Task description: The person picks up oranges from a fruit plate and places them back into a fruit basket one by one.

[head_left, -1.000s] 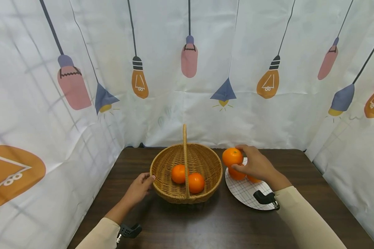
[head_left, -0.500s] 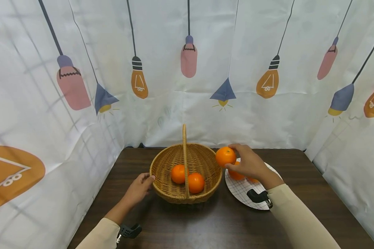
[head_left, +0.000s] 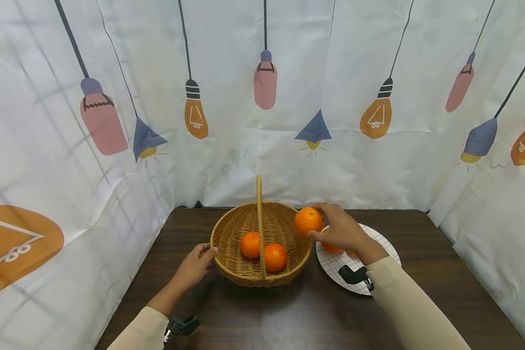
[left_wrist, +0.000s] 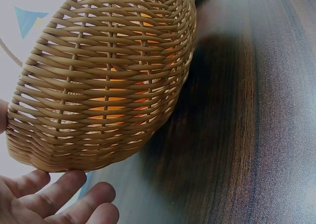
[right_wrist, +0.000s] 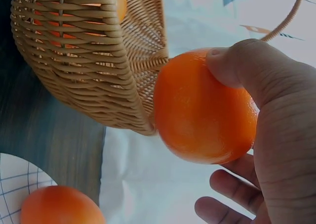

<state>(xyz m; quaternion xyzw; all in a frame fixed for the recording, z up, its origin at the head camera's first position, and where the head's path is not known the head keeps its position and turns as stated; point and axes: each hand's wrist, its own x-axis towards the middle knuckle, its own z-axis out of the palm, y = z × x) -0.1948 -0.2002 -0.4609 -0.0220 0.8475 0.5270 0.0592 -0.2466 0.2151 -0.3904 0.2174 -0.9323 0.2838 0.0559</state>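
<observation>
a dark brown wood-grain table (head_left: 262,316) bears an arched-handled round tan wicker basket (head_left: 240,218) and, just beside it, a round white plate with a thin dark grid (head_left: 332,269). the left hand (head_left: 197,266) pinches the basket's left rim; the right hand (head_left: 341,228) grips a round glossy orange fruit (head_left: 308,221) by the right rim, not yet released. the work looks partway: 2 like fruits (head_left: 275,257) lie inside, and at least 1 uncollected fruit (right_wrist: 61,206) sits on the plate.
</observation>
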